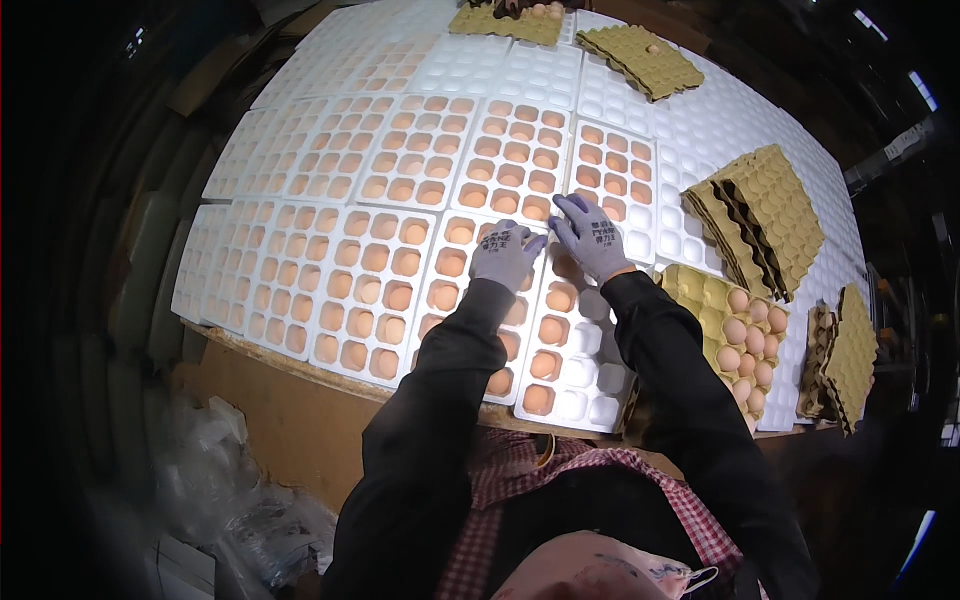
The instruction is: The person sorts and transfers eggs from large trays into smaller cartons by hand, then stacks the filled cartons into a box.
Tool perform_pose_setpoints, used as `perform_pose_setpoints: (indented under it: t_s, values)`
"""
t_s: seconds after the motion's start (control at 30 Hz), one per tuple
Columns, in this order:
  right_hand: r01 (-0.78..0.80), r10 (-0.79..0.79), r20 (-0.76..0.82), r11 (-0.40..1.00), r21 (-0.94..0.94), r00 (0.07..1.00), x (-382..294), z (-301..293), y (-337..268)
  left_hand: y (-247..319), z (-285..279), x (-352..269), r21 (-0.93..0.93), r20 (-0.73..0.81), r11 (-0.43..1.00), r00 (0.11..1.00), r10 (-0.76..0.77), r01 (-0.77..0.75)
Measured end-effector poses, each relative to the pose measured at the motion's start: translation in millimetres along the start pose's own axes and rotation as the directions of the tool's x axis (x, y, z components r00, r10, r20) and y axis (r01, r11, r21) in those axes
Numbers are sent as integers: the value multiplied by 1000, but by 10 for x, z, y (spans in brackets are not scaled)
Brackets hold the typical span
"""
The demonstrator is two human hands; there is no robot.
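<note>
White foam egg trays with square pockets cover the table, many holding brown eggs. My left hand (pixel 504 253), in a grey glove bearing print, rests over the upper right part of a foam tray (pixel 448 360) filled with eggs. My right hand (pixel 589 236), gloved alike, is over the top of the neighbouring foam tray (pixel 531 409), whose left column holds eggs and whose other visible pockets lower down hold none. Whether either hand grips an egg is hidden under the fingers. Right of my right forearm lies a pulp egg tray (pixel 686 296) with several eggs (pixel 735 330) on its right side.
Stacked pulp trays (pixel 772 217) lean at the right, with more pulp trays (pixel 847 360) near the right edge. Across the table lie a pulp tray (pixel 641 60) with an egg and another (pixel 506 22) beside a person's dark-looking hands. Clear plastic bags (pixel 262 525) lie below left.
</note>
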State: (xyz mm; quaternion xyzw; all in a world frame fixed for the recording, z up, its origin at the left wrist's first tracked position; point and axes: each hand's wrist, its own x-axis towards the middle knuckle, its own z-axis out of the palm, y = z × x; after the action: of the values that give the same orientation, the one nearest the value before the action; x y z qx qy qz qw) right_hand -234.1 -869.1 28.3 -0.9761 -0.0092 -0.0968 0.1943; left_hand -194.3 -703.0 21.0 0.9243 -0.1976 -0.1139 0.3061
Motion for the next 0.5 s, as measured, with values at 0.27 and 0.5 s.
perform_pose_setpoints:
  t_s: [0.27, 0.5]
  values:
    - [-188, 446, -181, 662, 725, 876, -581, -849, 238, 677, 629, 510, -247, -289, 752, 787, 545, -611]
    - [-297, 619, -531, 767, 569, 579, -2034, -2190, 877, 1140, 930, 373, -264, 168, 884, 884, 436, -386]
